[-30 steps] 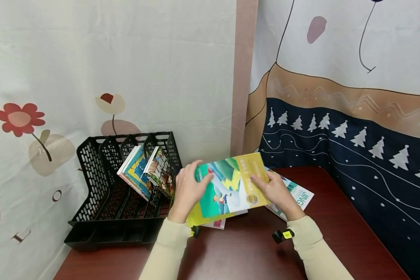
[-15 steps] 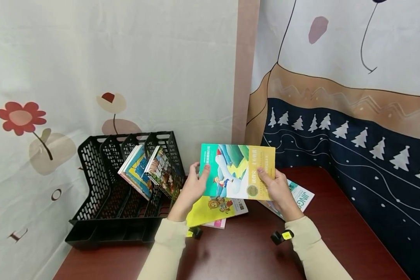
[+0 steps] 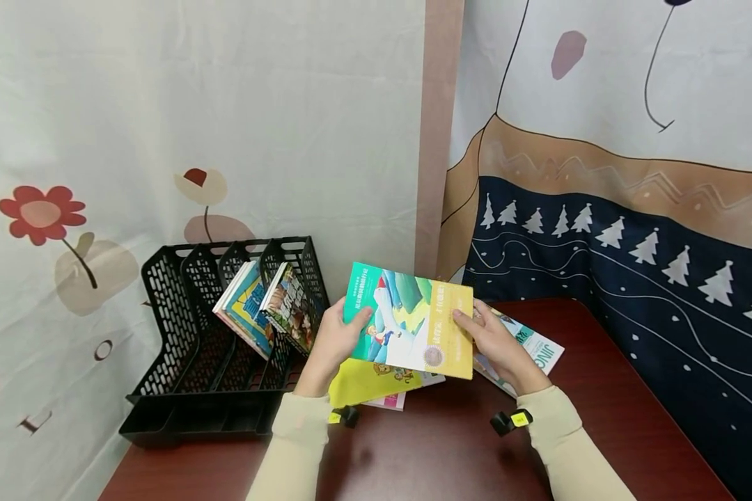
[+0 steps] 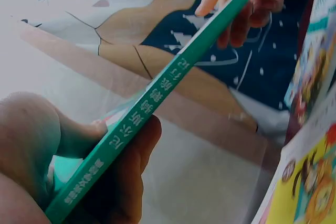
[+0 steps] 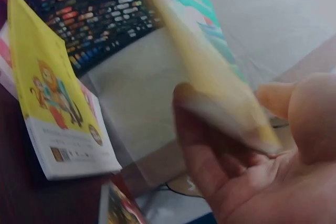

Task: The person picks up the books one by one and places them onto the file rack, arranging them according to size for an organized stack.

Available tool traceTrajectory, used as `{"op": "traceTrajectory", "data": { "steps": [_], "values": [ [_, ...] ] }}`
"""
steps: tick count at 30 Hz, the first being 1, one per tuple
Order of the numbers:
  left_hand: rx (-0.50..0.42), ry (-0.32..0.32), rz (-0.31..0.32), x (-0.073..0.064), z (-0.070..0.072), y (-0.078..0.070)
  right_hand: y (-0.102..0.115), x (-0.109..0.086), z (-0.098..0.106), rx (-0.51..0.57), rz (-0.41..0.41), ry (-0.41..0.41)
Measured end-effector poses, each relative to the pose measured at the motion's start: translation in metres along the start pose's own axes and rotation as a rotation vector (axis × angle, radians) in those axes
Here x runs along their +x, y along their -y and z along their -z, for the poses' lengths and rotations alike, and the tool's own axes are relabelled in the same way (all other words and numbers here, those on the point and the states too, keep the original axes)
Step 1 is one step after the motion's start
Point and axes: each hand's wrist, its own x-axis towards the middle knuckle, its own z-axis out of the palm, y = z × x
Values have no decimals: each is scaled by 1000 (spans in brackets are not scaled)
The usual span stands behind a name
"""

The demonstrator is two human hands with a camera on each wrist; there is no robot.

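My left hand (image 3: 331, 343) and right hand (image 3: 498, 346) pinch the green-yellow book (image 3: 404, 320) at opposite ends, thumbs on cover; yellow end sits lower than half a second ago.

Printed cloth (image 3: 326, 139) hangs behind a glossy reddish-brown table (image 3: 439, 449).

Book (image 3: 407, 320) apparently above table (image 3: 423, 456), rack (image 3: 207, 416) left

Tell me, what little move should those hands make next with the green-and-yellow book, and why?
I'd probably bring the green-and-yellow book a little left, toward the black rack. The left hand and right hand both grip it above the table, while other books lean in the rack, suggesting a place for it.
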Motion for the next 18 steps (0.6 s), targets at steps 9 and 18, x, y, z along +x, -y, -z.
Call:
{"op": "traceTrajectory", "data": {
  "steps": [9, 18],
  "values": [
    [79, 76, 47, 2, 11, 7, -9, 2, 18, -177, -21, -36],
    [186, 349, -33, -2, 12, 8, -18, -3, 15, -353, -46, 209]
  ]
}}
